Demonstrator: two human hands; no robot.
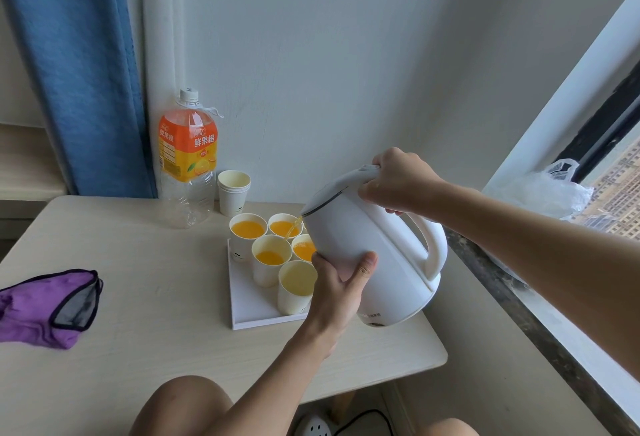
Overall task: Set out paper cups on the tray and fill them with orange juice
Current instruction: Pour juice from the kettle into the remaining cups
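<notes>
A white kettle (372, 259) is tilted to the left over the white tray (247, 311), and a thin stream of orange juice (292, 227) runs from its spout into a partly hidden paper cup (304, 250). My right hand (398, 179) grips the kettle's handle at the top. Cupped around the kettle's lower body is my left hand (341, 283). Several paper cups stand on the tray; three others hold juice (247, 229), and the nearest cup (296, 285) looks empty.
An almost empty orange juice bottle (187, 158) and a stack of spare paper cups (233, 193) stand at the back by the wall. Purple cloth (45, 307) lies at the table's left. A windowsill with a plastic bag (540, 193) runs along the right.
</notes>
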